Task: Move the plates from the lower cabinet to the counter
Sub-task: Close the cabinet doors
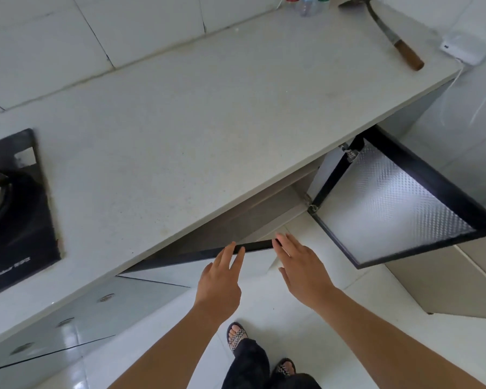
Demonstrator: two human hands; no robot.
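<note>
The pale stone counter [208, 113] runs across the view, with the lower cabinet beneath its front edge. The cabinet's left door [208, 237], dark-framed, stands partly swung out. My left hand [220, 282] reaches to its top edge with straight fingers touching the frame. My right hand [300, 268] is beside it, fingers extended at the door's free corner. The right door [390, 209], with dimpled frosted glass, hangs wide open. No plates are visible; the cabinet's inside is hidden by the counter.
A black gas hob [14, 209] sits in the counter at left. A ladle with a wooden handle [390, 35], bottles [309, 4] and a white device [465, 49] lie at the far end. My sandalled feet [236, 336] stand on the white tiled floor.
</note>
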